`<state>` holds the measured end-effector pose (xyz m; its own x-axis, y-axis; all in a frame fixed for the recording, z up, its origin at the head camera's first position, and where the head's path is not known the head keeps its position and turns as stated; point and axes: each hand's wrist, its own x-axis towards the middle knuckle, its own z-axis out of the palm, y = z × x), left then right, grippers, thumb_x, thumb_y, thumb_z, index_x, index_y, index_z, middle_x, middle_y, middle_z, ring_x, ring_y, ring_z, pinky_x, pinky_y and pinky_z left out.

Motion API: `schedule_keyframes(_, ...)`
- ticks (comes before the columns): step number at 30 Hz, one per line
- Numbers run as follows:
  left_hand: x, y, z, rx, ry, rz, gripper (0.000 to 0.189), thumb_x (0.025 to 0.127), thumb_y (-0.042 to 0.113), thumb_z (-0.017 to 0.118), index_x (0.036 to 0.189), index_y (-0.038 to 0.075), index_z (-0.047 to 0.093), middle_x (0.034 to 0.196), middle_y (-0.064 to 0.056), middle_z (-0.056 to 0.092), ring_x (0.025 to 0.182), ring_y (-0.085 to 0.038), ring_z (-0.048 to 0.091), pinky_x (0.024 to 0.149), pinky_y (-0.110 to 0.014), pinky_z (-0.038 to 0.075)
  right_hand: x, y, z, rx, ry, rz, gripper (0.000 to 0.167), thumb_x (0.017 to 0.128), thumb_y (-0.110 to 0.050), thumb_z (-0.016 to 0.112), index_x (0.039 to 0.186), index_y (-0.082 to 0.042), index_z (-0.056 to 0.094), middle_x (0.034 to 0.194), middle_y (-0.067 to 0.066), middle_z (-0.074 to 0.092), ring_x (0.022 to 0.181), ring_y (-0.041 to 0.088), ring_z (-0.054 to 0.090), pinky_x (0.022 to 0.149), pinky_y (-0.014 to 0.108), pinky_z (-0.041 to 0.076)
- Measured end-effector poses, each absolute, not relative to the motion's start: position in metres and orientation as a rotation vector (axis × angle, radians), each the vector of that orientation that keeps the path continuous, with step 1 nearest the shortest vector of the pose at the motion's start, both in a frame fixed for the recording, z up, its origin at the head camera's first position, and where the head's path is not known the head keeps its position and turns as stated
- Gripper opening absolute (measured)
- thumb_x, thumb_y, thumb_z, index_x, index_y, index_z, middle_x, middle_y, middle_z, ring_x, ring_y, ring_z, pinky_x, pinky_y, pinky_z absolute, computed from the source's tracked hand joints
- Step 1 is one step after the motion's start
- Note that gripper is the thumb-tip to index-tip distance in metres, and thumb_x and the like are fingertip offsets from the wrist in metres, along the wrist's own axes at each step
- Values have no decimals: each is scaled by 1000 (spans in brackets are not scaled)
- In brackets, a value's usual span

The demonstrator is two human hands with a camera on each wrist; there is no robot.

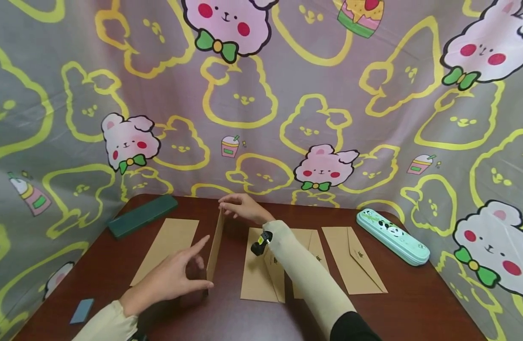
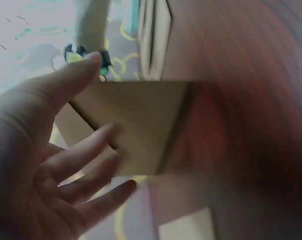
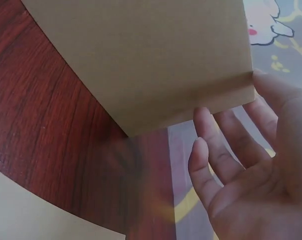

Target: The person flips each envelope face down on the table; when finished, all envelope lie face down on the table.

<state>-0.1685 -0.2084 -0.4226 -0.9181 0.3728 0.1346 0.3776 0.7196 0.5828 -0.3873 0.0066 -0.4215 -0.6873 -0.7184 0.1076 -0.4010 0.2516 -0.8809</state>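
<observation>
A kraft-paper envelope (image 1: pixel 216 244) stands upright on its long edge on the dark wooden table, between my two hands. At its far end, my right hand (image 1: pixel 244 208) pinches the upper corner; the right wrist view has the fingertips (image 3: pixel 202 116) at the end of the envelope (image 3: pixel 155 55). My left hand (image 1: pixel 169 277) is at the near end, thumb and fingers spread apart around that end without gripping. In the left wrist view, the left hand's fingers (image 2: pixel 91 155) overlap the near edge of the envelope (image 2: pixel 141 120).
One kraft envelope (image 1: pixel 169 241) lies flat on the left. On the right lie several more, such as a flapped envelope (image 1: pixel 355 260). A dark green case (image 1: pixel 143 215) is at back left, a mint pencil case (image 1: pixel 393 237) at right, a small blue-grey block (image 1: pixel 82 311) at front left.
</observation>
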Motion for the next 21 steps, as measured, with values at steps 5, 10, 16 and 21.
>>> schedule_keyframes(5, -168, -201, -415, -777, -2699, -862, 77, 74, 42, 92, 143, 25, 61, 98, 13, 55, 88, 0, 51, 73, -25, 48, -386, 7, -421, -1024, 2200, -1414, 32, 106, -30, 58, 133, -16, 68, 127, 8, 71, 114, 38, 68, 92, 55, 55)
schedule_keyframes(10, -169, -199, -417, -888, -2606, -818, 57, 77, 35, 91, 129, 24, 71, 97, 17, 57, 84, 4, 50, 72, -23, 48, -386, 10, -423, -1002, 2202, -1381, 38, 109, -31, 52, 142, -15, 61, 135, 9, 68, 115, 33, 69, 89, 45, 57)
schedule_keyframes(16, -170, -202, -417, -898, -2631, -807, 61, 79, 40, 88, 134, 22, 68, 99, 16, 56, 89, 2, 51, 74, -25, 48, -388, 12, -434, -902, 2304, -1311, 36, 107, -21, 56, 141, -16, 63, 136, 9, 69, 115, 27, 69, 90, 38, 55)
schedule_keyframes(21, -169, -203, -414, -904, -2687, -815, 66, 79, 34, 89, 139, 19, 65, 101, 14, 55, 91, -1, 50, 76, -27, 48, -385, 7, -445, -872, 2377, -1158, 35, 103, -12, 61, 137, -10, 66, 137, 10, 69, 127, 27, 65, 104, 40, 53)
